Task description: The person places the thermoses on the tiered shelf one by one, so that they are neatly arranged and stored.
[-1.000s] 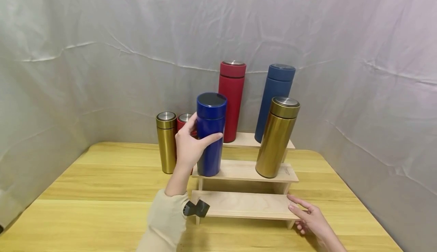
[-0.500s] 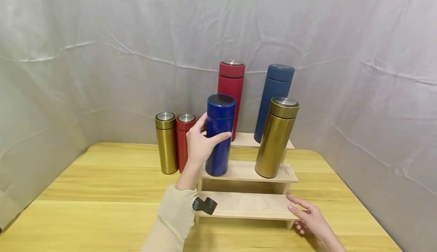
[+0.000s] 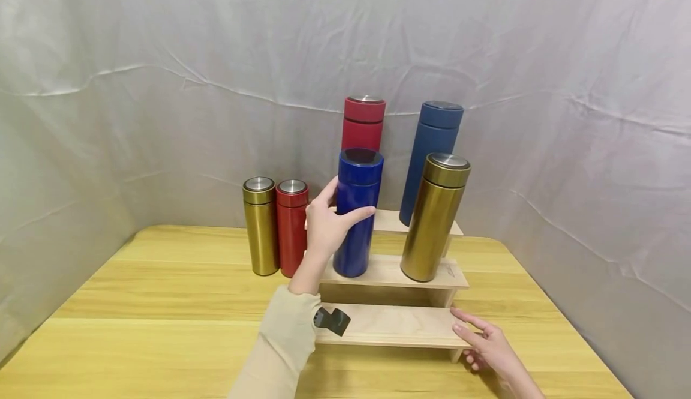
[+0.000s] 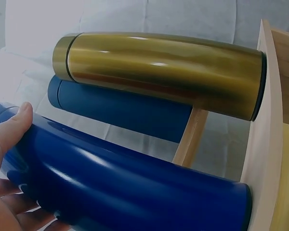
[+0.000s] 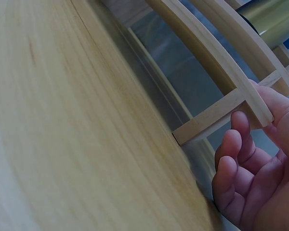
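My left hand grips a glossy blue thermos flask round its middle, fingers behind and thumb across the front. The flask stands upright at the middle step of a light wooden stepped stand; in the left wrist view its base meets or nearly meets the board. A gold flask stands to its right on that step. At the lowest step, my right hand pinches the right end, and the right wrist view shows the thumb above and a finger under the board.
On the top step stand a tall red flask, partly hidden, and a matte blue flask. A smaller gold flask and red flask stand on the wooden table left of the stand. Grey cloth hangs behind.
My left hand has moved the glossy blue flask to the right along the middle step, uncovering the small red flask and covering more of the tall red one. My right hand keeps its place.
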`<state>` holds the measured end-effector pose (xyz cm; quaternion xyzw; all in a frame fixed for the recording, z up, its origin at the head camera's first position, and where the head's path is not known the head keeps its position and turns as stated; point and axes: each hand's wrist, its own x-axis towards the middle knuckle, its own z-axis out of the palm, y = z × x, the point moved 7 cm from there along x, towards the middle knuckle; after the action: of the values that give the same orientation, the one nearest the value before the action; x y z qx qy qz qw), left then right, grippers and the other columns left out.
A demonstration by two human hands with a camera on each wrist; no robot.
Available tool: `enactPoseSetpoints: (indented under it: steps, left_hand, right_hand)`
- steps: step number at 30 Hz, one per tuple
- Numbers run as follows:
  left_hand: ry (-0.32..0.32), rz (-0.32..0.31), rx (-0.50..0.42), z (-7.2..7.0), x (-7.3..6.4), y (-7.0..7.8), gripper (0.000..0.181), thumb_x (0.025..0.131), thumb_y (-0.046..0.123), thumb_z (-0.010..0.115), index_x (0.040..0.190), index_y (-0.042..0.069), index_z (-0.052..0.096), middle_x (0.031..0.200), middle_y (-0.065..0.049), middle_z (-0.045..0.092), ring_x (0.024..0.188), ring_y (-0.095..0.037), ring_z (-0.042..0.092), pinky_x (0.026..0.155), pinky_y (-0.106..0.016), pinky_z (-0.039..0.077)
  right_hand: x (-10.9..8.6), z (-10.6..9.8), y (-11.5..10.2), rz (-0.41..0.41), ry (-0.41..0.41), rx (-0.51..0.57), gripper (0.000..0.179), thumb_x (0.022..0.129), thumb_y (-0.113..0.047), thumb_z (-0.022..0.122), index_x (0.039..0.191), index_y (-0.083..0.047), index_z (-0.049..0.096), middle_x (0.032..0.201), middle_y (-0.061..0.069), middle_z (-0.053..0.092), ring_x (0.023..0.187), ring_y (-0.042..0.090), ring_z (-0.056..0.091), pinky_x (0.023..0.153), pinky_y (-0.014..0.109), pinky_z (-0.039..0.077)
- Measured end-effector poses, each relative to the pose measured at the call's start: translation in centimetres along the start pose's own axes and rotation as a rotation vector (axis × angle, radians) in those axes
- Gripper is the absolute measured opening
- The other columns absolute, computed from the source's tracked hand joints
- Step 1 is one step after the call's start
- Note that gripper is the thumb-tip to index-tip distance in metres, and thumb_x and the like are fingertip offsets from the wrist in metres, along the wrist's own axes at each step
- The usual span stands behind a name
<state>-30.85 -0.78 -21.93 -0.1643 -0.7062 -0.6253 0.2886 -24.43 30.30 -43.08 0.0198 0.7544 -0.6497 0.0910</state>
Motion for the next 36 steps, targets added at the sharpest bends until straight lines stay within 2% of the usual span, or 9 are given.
enactPoseSetpoints:
  steps: [14, 20, 29, 36]
  left_hand:
    - [-0.022, -0.015, -0.046, 1.1, 0.2, -0.3, 0.065, 0.066, 0.022, 0.080, 0.124, 0.009, 0.053, 0.109, -0.007, 0.061, 0.092, -0.019, 0.059, 0.078, -0.033, 0.048]
    - [-0.006, -0.001, -0.008, 0.9, 0.0, -0.3, 0.066, 0.066, 0.025, 0.080, 0.124, 0.008, 0.052, 0.106, -0.008, 0.062, 0.093, -0.018, 0.058, 0.079, -0.034, 0.048]
    - [-0.088, 0.003, 0.067, 1.1, -0.1, -0.2, 0.079, 0.066, 0.023, 0.079, 0.132, 0.005, 0.039, 0.113, -0.013, 0.055, 0.099, -0.024, 0.054, 0.082, -0.037, 0.045]
    - [-0.076, -0.009, 0.062, 0.5, -0.7, -0.7, 0.078, 0.067, 0.022, 0.079, 0.130, 0.003, 0.038, 0.116, -0.014, 0.052, 0.106, -0.024, 0.049, 0.085, -0.041, 0.044]
  right_hand:
    - [0.1, -0.1, 0.0, -0.006, 0.003, -0.024, 0.031, 0.088, -0.023, 0.056, 0.095, -0.053, 0.058, 0.053, 0.000, 0.045, 0.045, 0.008, 0.047, 0.043, 0.019, 0.043]
    - [0.0, 0.0, 0.0, 0.000, 0.004, -0.027, 0.031, 0.088, -0.023, 0.057, 0.094, -0.054, 0.059, 0.053, 0.000, 0.045, 0.045, 0.008, 0.046, 0.043, 0.019, 0.043]
    - [0.0, -0.1, -0.2, 0.000, -0.003, -0.022, 0.032, 0.089, -0.023, 0.056, 0.095, -0.053, 0.058, 0.053, 0.000, 0.044, 0.045, 0.008, 0.047, 0.043, 0.019, 0.043]
    - [-0.2, 0.1, -0.1, 0.002, -0.009, -0.023, 0.032, 0.089, -0.023, 0.055, 0.095, -0.054, 0.058, 0.053, 0.000, 0.045, 0.045, 0.008, 0.047, 0.043, 0.020, 0.043]
